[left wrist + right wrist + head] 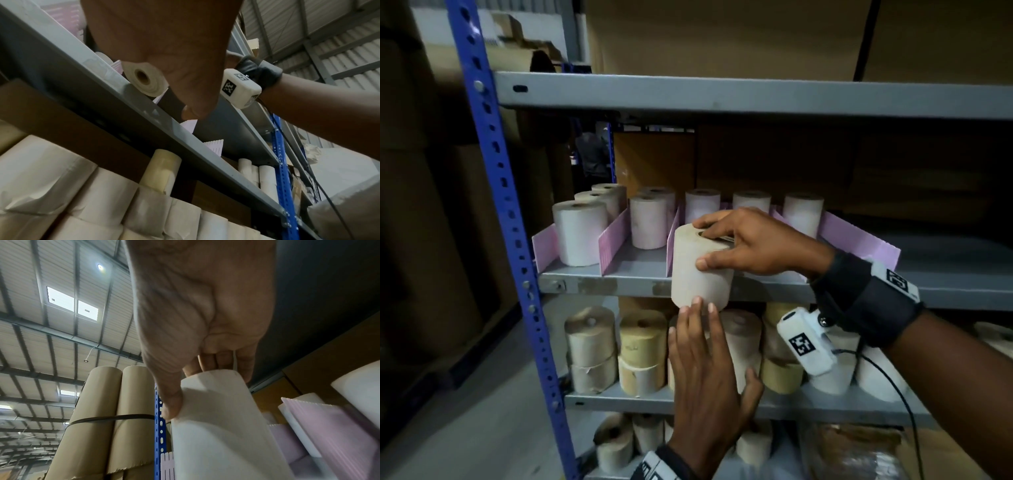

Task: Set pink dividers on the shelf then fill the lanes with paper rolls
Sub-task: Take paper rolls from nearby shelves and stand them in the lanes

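My right hand (pixel 732 240) grips a beige paper roll (pixel 698 274) from above, thumb on its side and fingers over its top. The roll hangs upright at the front edge of the grey shelf (pixel 599 284), before the third lane. My left hand (pixel 705 359) reaches up with straight fingers, its fingertips (pixel 697 305) touching the roll's bottom edge. Pink dividers (pixel 614 240) stand on the shelf with white rolls (pixel 580 236) between them. The right wrist view shows the held roll (pixel 216 426) under my thumb (pixel 170 405). From the left wrist I see the roll's hollow core (pixel 144 79).
A blue slotted upright (pixel 493 164) bounds the rack on the left. Lower shelves (pixel 619 399) hold stacked beige and yellowish rolls (pixel 643 342). Brown cartons (pixel 774 161) sit behind the lanes. A grey shelf beam (pixel 722 96) runs overhead. A black cable (pixel 900 394) hangs from my right wrist.
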Demonstrator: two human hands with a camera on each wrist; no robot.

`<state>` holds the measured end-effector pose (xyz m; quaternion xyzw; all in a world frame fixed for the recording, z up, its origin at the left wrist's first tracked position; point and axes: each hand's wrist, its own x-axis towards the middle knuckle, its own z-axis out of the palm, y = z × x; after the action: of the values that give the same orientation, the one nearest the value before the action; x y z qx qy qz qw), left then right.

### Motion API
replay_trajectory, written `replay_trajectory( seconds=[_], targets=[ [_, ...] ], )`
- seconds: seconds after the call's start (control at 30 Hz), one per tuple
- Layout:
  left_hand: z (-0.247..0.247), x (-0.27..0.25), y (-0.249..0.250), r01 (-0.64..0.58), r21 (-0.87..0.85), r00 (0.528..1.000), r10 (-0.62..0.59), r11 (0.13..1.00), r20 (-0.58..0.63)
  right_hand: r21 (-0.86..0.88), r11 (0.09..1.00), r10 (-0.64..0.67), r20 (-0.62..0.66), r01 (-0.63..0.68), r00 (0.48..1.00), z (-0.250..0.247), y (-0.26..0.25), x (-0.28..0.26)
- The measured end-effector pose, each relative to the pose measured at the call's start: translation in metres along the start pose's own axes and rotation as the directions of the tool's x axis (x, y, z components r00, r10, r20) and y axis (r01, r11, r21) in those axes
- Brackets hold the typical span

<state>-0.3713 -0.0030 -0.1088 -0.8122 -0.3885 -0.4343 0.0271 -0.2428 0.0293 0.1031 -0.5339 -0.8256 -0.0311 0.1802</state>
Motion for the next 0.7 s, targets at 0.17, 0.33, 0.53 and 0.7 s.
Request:
replay_trajectory(
  seconds=[0.17, 0.33, 0.53, 0.7],
  targets=[
    [0.014, 0.022, -0.005, 0.028, 0.007, 1.0, -0.028, 1.0, -0.013, -0.064, 0.997, -0.05, 0.052, 0.053, 0.997, -0.005, 0.015, 0.023],
    [0.029, 0.042, -0.013, 0.044, 0.024, 0.998, -0.043, 0.999, -0.039, -0.095, 0.995, -0.027, 0.114, 0.038, 0.993, -0.007, 0.032, 0.046],
    [0.043, 0.066, -0.029, 0.041, 0.085, 0.999, -0.04, 0.996, -0.009, -0.241, 0.97, 0.082, 0.245, -0.021, 0.966, -0.01, 0.049, 0.082],
    [0.054, 0.07, -0.045, 0.003, 0.091, 0.998, 0.003, 0.996, -0.062, -0.331, 0.941, 0.169, 0.265, -0.075, 0.949, -0.006, 0.066, 0.11]
  ],
)
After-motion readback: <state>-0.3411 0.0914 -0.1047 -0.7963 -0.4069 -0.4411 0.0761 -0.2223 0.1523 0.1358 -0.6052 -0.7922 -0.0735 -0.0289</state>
